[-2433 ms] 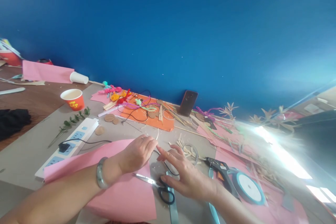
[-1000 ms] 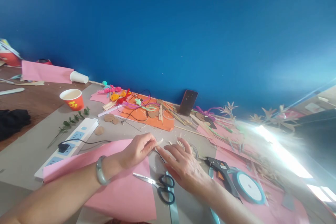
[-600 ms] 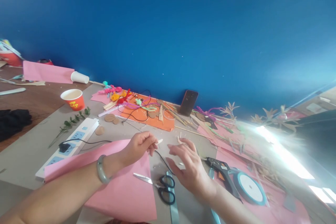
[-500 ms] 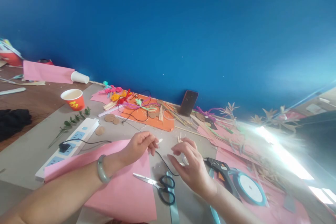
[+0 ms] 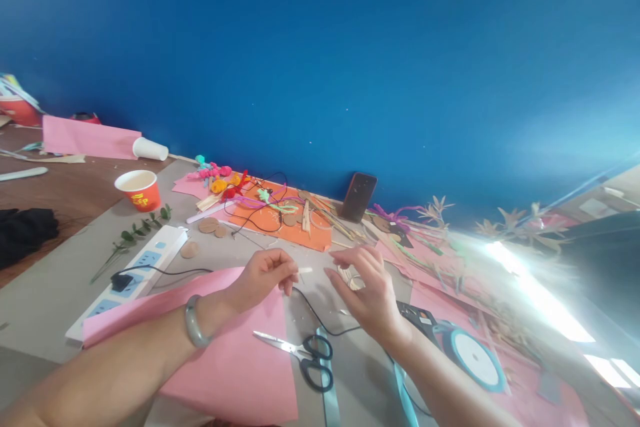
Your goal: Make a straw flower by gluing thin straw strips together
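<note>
Pinched in the fingertips of my left hand (image 5: 270, 271) is a small white strip (image 5: 305, 270), its free end pointing right. My right hand (image 5: 367, 290) is raised just right of it, thumb and fingers apart, with nothing visible between them. Behind and below that hand are some pale wooden bits (image 5: 351, 277), partly hidden. Black-handled scissors (image 5: 316, 361) lie below both hands, blades resting on pink paper (image 5: 240, 353). A glue gun (image 5: 417, 315) is partly covered by my right wrist, beside a roll of light blue ribbon (image 5: 475, 357).
A white power strip (image 5: 165, 255) with a black plug lies left, near a leafy sprig (image 5: 133, 235) and a red paper cup (image 5: 139, 190). A phone (image 5: 359, 197) leans on the blue wall. Orange paper (image 5: 270, 230) under craft scraps lies at the back. A black cable (image 5: 320, 320) crosses the middle.
My right hand has risen slightly, uncovering more of the cable and covering more of the glue gun. My left hand still holds the white strip, now pointing more level.
</note>
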A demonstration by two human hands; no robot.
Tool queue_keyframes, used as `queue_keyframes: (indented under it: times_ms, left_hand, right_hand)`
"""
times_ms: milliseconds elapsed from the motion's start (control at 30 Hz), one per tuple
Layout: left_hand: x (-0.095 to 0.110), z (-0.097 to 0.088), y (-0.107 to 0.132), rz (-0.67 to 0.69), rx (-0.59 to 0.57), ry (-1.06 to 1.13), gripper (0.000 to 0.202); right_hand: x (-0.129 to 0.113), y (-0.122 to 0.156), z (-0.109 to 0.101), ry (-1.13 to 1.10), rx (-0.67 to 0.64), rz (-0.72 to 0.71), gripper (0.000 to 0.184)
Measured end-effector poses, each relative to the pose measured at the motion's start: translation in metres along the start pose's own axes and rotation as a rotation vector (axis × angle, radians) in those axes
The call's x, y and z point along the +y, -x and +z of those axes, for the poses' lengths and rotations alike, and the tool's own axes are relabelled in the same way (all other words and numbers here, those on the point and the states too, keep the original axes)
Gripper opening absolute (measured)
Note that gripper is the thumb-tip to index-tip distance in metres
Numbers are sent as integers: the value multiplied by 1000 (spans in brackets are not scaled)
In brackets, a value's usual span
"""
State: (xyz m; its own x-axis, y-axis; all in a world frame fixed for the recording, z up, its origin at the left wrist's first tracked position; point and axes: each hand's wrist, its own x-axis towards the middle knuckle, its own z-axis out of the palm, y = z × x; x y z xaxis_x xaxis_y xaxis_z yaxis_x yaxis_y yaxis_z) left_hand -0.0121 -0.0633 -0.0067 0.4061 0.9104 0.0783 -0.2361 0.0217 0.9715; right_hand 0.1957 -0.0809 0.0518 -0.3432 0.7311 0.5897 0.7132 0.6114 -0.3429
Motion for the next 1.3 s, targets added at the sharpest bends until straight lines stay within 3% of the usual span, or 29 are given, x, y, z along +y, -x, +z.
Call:
queue_keyframes:
  times_ms: [100,233,300,400,633,767,867,967,1033,1067,1167,1233,1300]
  left_hand:
    - [3,2,1,13,-32,-8,32]
    - [3,5,3,45,-66,-15,33]
    - [1,4,3,37,-83,-23,33]
    - [-5,2,1,31,-71,-79,31]
    - [-16,-9,-7,219,251,-467,13]
    - [-10,-13,-6,265,251,-608,22]
    - [-14,-14,-6,280,225,-678,28]
    - [-25,-15,-7,286,278,-718,10]
    - [-31,-15,-7,303,303,-769,37]
    - [-32,-14,-7,311,298,-804,39]
    - [-28,-12,-6,304,224,-880,10]
    - [-24,-11,-5,298,157,-892,25]
    - [-22,-11,-5,314,129,-905,22]
  right_hand:
    - [1,-1,4,-88,-147,121,25]
    - [-4,2,21,-442,-414,404,33]
    - [-5,3,26,-583,-436,548,31]
    - [-2,0,21,-634,-324,635,27]
    - [13,-20,-38,-408,-85,544,27]
    - [21,-19,-54,-267,-110,478,29]
    - [26,-15,-55,-201,-194,449,29]
    - [31,-13,-51,-168,-301,456,27]
    - [34,-12,-47,-163,-384,483,27]
    - [35,-12,-44,-168,-428,494,27]
    - [39,-10,-31,-202,-559,483,27]
    - [43,-10,-20,-195,-622,452,27]
    - [49,-11,-7,-150,-670,427,25]
